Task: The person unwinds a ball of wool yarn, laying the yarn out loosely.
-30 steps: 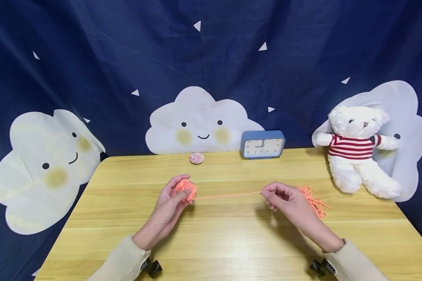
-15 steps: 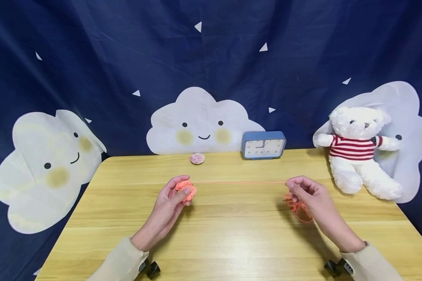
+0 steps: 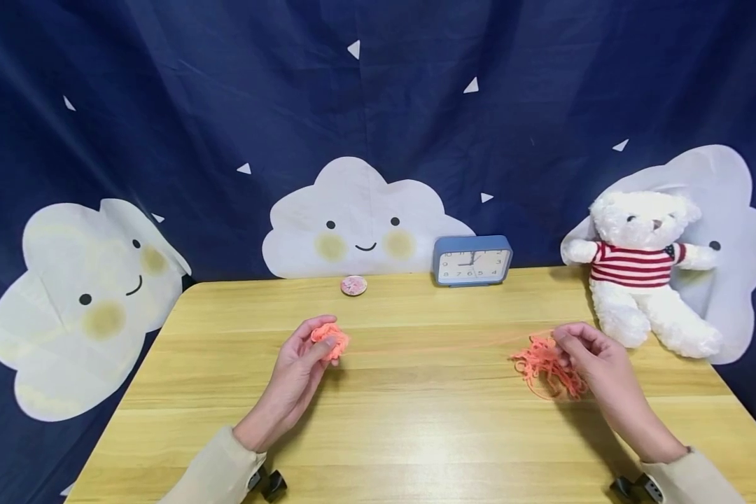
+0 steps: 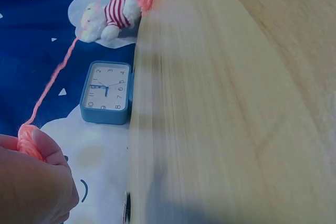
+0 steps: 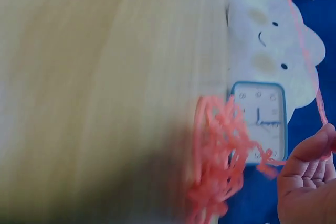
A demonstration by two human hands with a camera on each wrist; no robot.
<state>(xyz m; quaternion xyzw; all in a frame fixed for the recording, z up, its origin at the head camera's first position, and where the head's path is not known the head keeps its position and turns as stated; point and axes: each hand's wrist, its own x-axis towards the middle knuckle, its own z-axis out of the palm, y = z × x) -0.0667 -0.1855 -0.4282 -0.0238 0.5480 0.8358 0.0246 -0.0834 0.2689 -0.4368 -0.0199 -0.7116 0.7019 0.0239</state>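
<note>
A small ball of coral-orange yarn [image 3: 330, 341] sits in my left hand [image 3: 292, 374], gripped between thumb and fingers above the wooden table. From it a thin strand of yarn [image 4: 58, 71] runs across to my right hand [image 3: 605, 371], which pinches it between thumb and fingertips. Beside the right hand's fingers is a loose tangle of the same yarn [image 3: 542, 365]. The right wrist view shows this tangle large, with a short length leading from it to the right hand.
A blue alarm clock [image 3: 472, 260] and a round pink-patterned disc [image 3: 353, 285] stand along the back of the table [image 3: 409, 427]. At the back right sits a white teddy bear [image 3: 636, 266] in a striped shirt. Behind hangs a dark blue curtain [image 3: 416, 105] with clouds.
My right hand has moved steadily to the right, lengthening the strand between the hands. The loose tangle now shows left of that hand and has shifted. My left hand has hardly moved.
</note>
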